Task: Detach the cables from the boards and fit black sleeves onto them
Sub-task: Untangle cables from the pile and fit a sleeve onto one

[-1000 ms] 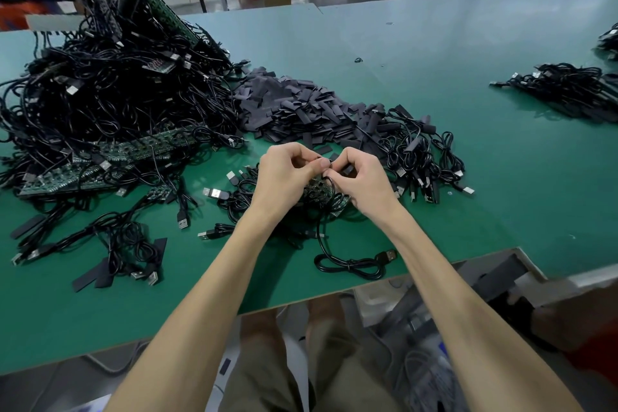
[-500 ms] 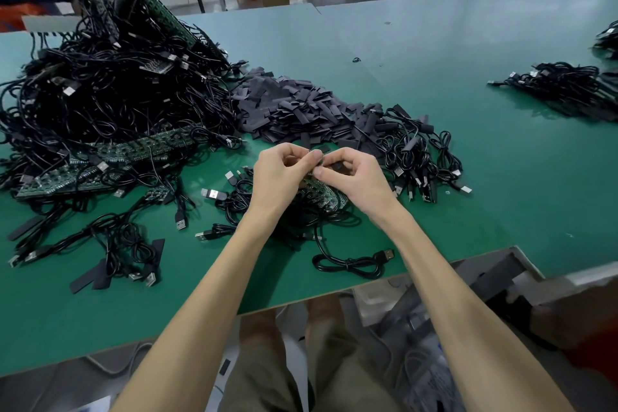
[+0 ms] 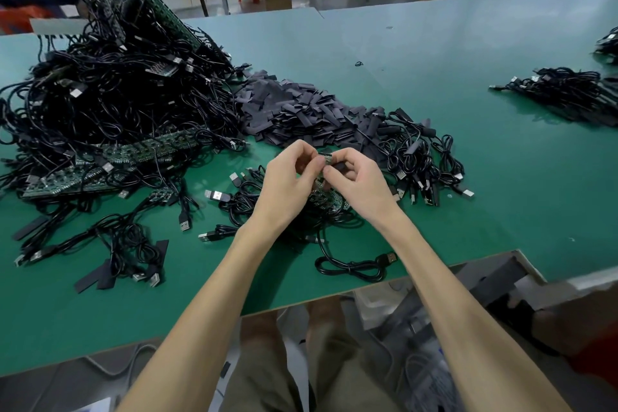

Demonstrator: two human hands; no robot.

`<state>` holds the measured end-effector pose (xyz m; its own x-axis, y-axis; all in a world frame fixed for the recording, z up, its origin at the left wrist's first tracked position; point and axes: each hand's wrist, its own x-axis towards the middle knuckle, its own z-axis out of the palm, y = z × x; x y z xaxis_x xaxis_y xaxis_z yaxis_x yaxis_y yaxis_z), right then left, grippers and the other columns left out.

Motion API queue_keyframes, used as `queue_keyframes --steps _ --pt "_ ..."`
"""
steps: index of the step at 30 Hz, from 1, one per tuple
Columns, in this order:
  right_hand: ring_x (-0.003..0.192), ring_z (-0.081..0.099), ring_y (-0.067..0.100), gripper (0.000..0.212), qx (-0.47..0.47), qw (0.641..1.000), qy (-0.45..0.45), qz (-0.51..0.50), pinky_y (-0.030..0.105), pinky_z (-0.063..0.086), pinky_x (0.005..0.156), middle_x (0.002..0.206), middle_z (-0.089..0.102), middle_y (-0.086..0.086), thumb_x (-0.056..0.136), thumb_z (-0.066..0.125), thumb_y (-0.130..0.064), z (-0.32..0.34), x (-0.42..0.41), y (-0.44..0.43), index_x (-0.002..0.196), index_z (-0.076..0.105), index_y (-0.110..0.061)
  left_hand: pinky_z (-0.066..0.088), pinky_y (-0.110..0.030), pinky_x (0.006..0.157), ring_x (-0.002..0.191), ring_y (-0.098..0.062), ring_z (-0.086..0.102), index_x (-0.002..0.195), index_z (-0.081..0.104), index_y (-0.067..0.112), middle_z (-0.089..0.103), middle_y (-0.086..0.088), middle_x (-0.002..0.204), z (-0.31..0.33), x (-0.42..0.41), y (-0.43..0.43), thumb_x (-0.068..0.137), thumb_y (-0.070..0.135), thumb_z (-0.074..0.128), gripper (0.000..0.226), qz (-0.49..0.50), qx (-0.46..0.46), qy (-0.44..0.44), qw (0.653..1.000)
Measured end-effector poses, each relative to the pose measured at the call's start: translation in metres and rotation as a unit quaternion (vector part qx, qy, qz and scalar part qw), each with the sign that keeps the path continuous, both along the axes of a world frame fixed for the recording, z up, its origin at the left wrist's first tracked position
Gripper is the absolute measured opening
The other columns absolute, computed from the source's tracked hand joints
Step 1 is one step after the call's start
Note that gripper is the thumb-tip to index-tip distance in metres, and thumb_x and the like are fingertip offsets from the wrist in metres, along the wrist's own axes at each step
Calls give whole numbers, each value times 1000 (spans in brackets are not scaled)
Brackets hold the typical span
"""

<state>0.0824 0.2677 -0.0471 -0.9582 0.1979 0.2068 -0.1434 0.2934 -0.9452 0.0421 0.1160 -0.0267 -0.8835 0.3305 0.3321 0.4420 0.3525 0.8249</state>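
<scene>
Two hands meet low over the green table (image 3: 468, 197), near its front edge; the left hand (image 3: 287, 181) curls its fingers round the upper end of a small green board (image 3: 327, 158); the right hand (image 3: 363, 184) pinches a black cable (image 3: 340, 164) just where it joins that board; the knuckles of both hands nearly touch. Beneath them lies a tangle of loose cables (image 3: 240, 201), and one coiled cable (image 3: 351, 269) sits by the table edge, its plug pointing right. Behind the hands spreads a pile of black sleeves (image 3: 294, 110); to the left rises a large heap of cables (image 3: 110, 94) with long boards (image 3: 143, 150) lying along its near side; just right of the hands sits a cluster of cables (image 3: 424, 160) with plugs; well apart, at far right, lies another bundle (image 3: 565, 94).
</scene>
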Motion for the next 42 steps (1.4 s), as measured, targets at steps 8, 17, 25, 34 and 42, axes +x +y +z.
queue_keyframes --steps 8,17,25,34,42 --pt "64 58 10 7 76 996 11 -35 41 54 67 76 71 2 87 72 -21 -3 0 -3 84 67 -19 53 -22 75 77 -6 65 90 71 18 71 8 81 6 5 -3 89 16 72 3 36 -60 43 997" --pt "70 66 17 2 99 993 33 -49 38 57 71 77 72 -6 91 72 -19 -3 3 -5 90 71 -18 57 -33 76 78 -8 66 86 67 19 69 9 80 23 1 -4 85 16 71 6 29 -146 45 988" --pt "69 61 24 11 128 991 29 -38 38 49 64 79 71 3 92 72 -21 -1 5 -4 88 68 -11 50 -16 63 73 -8 62 84 65 16 68 5 78 17 0 -10 88 11 72 10 0 -114 38 993" --pt "59 66 12 15 128 991 13 -40 19 43 54 66 70 0 92 72 -19 0 6 -5 83 64 -10 51 -22 63 69 -12 62 81 62 13 67 3 76 8 3 -11 92 12 71 14 16 -94 41 995" --pt "76 70 15 15 118 993 -5 -12 31 55 76 80 76 -1 96 74 -26 1 3 -4 98 72 -11 54 -31 70 72 -12 63 92 63 15 67 4 82 30 12 -2 96 12 65 6 -8 -2 21 1000"
